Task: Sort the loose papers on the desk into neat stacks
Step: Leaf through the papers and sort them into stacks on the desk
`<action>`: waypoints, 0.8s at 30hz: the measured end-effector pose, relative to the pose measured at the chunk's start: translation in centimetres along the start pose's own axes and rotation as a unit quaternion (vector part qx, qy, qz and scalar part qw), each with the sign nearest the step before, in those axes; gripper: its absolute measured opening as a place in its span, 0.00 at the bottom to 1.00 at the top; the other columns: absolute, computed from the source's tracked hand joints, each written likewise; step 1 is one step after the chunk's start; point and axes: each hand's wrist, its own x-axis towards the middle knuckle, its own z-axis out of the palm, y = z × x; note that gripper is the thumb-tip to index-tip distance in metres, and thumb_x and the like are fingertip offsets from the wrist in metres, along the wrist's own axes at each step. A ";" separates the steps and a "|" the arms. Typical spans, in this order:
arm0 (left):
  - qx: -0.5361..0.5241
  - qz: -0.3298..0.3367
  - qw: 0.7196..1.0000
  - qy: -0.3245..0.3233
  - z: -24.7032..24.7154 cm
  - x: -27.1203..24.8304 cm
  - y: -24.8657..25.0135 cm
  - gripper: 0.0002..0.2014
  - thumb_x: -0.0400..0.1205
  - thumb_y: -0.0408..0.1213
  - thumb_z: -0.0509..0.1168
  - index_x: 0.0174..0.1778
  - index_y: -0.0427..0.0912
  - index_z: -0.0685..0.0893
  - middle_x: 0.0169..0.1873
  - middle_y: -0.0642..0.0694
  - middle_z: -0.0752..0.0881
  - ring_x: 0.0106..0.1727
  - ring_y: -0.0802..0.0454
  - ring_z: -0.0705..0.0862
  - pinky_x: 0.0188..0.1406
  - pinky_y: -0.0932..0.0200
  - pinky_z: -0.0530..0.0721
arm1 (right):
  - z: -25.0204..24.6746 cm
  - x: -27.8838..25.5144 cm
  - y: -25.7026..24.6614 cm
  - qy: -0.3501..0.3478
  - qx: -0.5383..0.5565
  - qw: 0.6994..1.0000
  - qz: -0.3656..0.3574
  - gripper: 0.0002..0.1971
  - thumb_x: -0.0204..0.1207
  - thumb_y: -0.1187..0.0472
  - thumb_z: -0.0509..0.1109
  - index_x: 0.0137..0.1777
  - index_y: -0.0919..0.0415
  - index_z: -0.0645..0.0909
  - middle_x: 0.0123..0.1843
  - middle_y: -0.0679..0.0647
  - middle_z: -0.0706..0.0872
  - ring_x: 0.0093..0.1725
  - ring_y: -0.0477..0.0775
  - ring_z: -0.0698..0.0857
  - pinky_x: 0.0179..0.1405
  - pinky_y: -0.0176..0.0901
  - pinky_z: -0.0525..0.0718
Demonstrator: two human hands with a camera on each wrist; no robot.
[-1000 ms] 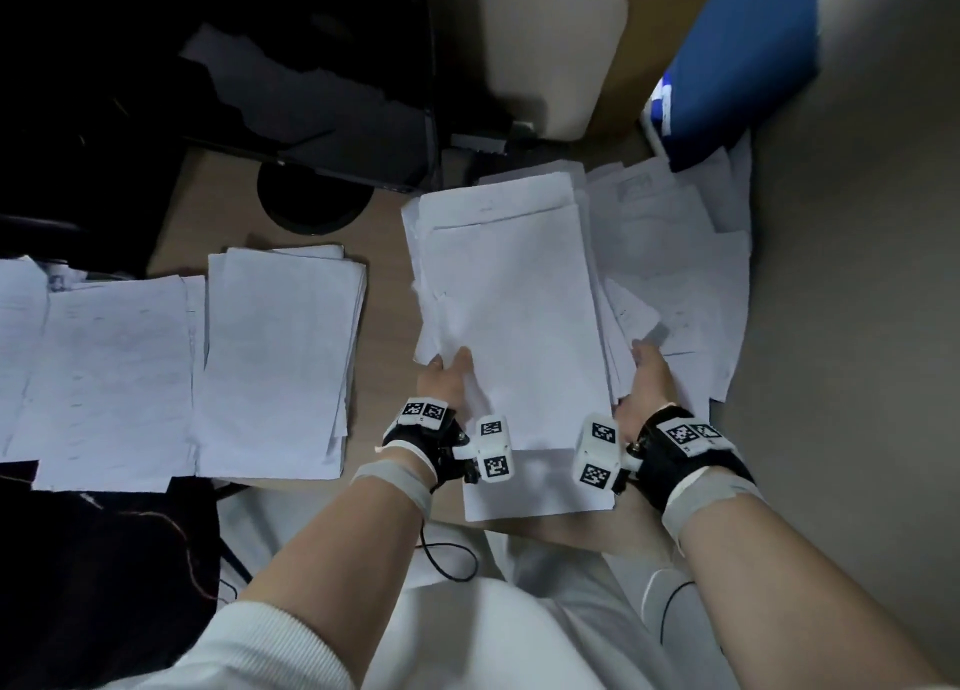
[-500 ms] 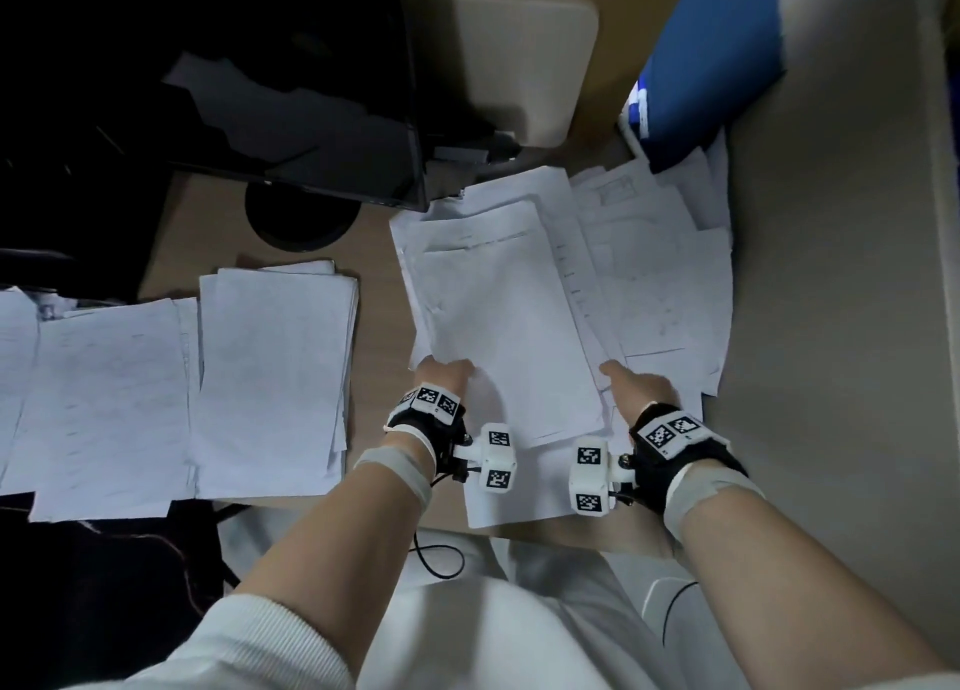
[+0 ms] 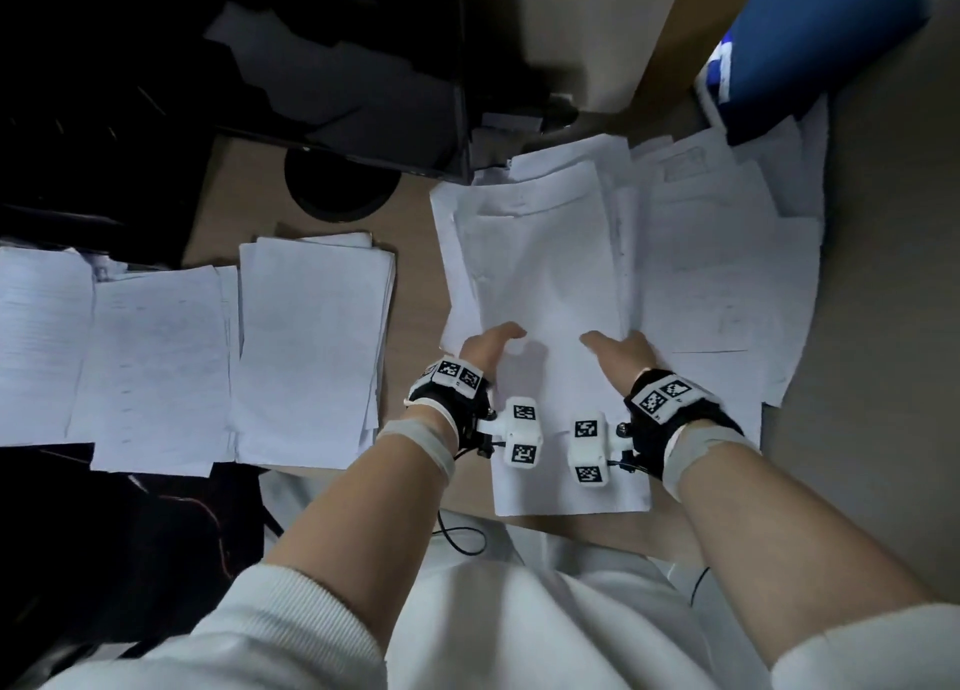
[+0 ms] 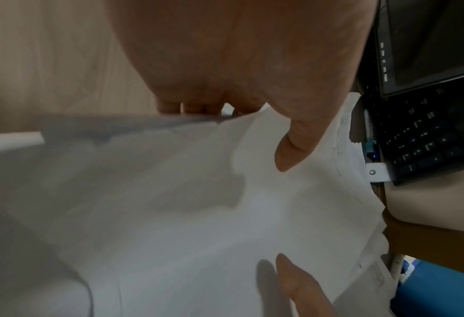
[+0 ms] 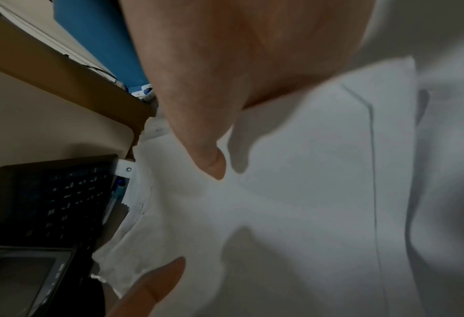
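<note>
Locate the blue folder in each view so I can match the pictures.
Head: blue folder at top right, over the loose papers.
Left wrist: bottom right corner.
Right wrist: top left, behind the right hand.
Shared landmark: black keyboard, in both wrist views.

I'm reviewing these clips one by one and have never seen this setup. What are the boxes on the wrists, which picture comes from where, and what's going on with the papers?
No robot here: a person wears cameras. The big picture looks down from the head; the other two look along each hand from the white marker-covered boxes on the wrists. The left hand and right hand hold the near end of a bundle of sheets, thumbs on top, above a loose spread of papers. Two sorted stacks lie to the left on the desk, near a dark monitor.
</note>
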 end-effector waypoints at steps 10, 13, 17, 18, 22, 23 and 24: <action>0.118 0.060 0.990 0.049 -1.8 0.9 -0.4 0.29 0.66 0.53 0.71 0.58 0.37 0.82 0.46 0.40 0.90 0.44 0.37 0.89 0.50 0.42 0.90 | -1.3 -1.1 0.1 0.040 0.039 0.998 0.014 0.40 0.78 0.52 0.73 0.83 0.67 0.59 0.79 0.63 0.73 0.74 0.65 0.76 0.52 0.45 0.72; 0.159 0.061 0.984 0.051 -2.2 2.1 -1.2 0.37 0.65 0.58 0.71 0.65 0.37 0.80 0.49 0.40 0.87 0.46 0.35 0.87 0.58 0.40 0.88 | -1.2 -1.1 0.3 0.063 0.057 0.996 0.026 0.40 0.76 0.54 0.76 0.82 0.68 0.59 0.76 0.64 0.74 0.71 0.66 0.77 0.59 0.50 0.76; 0.192 0.047 0.980 0.026 -2.9 0.0 -0.9 0.33 0.72 0.62 0.73 0.59 0.37 0.78 0.45 0.39 0.88 0.40 0.40 0.86 0.39 0.55 0.85 | -0.5 -1.4 0.8 0.049 0.009 0.998 0.037 0.32 0.80 0.64 0.67 0.82 0.69 0.60 0.75 0.64 0.75 0.69 0.65 0.78 0.58 0.49 0.77; 0.185 0.049 0.982 0.011 -3.0 0.0 -1.2 0.30 0.73 0.60 0.74 0.56 0.37 0.79 0.39 0.42 0.87 0.34 0.43 0.85 0.29 0.60 0.80 | -0.3 -1.6 0.9 0.042 -0.019 0.998 0.037 0.30 0.81 0.66 0.64 0.82 0.69 0.62 0.75 0.64 0.76 0.67 0.65 0.80 0.54 0.47 0.77; 0.144 0.039 0.988 -0.037 -2.9 -1.1 -2.0 0.33 0.63 0.65 0.73 0.53 0.41 0.84 0.28 0.48 0.86 0.25 0.47 0.83 0.26 0.63 0.79 | 0.1 -1.9 1.3 0.015 -0.094 0.995 0.039 0.27 0.79 0.69 0.62 0.79 0.70 0.68 0.70 0.63 0.80 0.55 0.63 0.83 0.47 0.46 0.81; 0.163 0.024 0.986 -0.021 -2.8 -1.1 -2.2 0.34 0.63 0.68 0.70 0.52 0.42 0.84 0.29 0.46 0.85 0.27 0.45 0.85 0.33 0.58 0.83 | 0.1 -1.8 1.5 0.009 -0.108 0.993 0.044 0.27 0.79 0.70 0.63 0.79 0.71 0.68 0.68 0.63 0.81 0.55 0.63 0.83 0.47 0.46 0.83; 0.172 0.014 0.985 -0.009 -2.8 0.0 -2.6 0.37 0.62 0.70 0.68 0.52 0.41 0.83 0.32 0.42 0.85 0.33 0.41 0.87 0.42 0.52 0.87 | 0.1 -1.8 1.7 0.004 -0.115 0.992 0.041 0.26 0.79 0.71 0.63 0.78 0.71 0.69 0.65 0.64 0.82 0.54 0.62 0.83 0.44 0.43 0.83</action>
